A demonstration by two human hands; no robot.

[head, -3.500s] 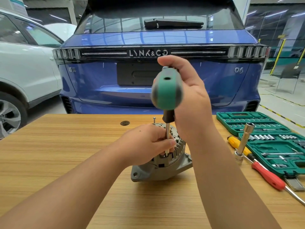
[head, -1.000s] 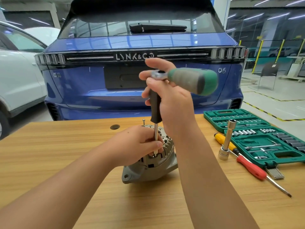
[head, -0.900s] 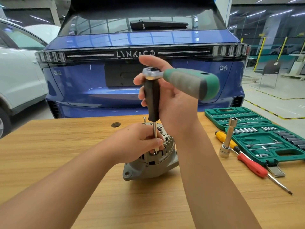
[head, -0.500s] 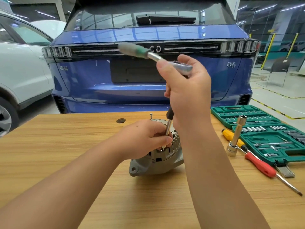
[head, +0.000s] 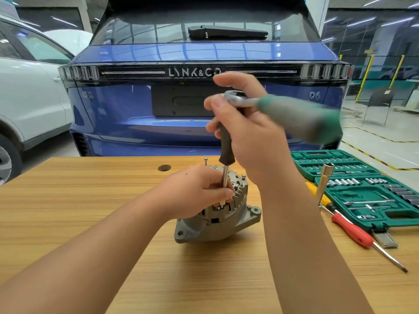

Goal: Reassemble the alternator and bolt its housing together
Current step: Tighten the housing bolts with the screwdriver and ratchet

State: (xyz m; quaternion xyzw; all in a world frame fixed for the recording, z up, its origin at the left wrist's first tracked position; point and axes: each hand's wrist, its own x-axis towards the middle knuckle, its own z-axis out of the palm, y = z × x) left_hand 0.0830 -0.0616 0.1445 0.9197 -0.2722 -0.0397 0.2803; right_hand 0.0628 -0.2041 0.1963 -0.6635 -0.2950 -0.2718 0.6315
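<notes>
Here the alternator stands on the wooden table, the left hand pinching the extension shaft at its top. The right hand grips the ratchet, handle blurred, pointing right.

Wooden table carries alternator, socket case, screwdrivers.

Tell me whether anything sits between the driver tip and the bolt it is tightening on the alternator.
Nothing visible does. The extension shaft runs straight down to the bolt on the alternator. The left hand pinches the shaft beside it, not under the tip; the right hand grips the ratchet.
</notes>
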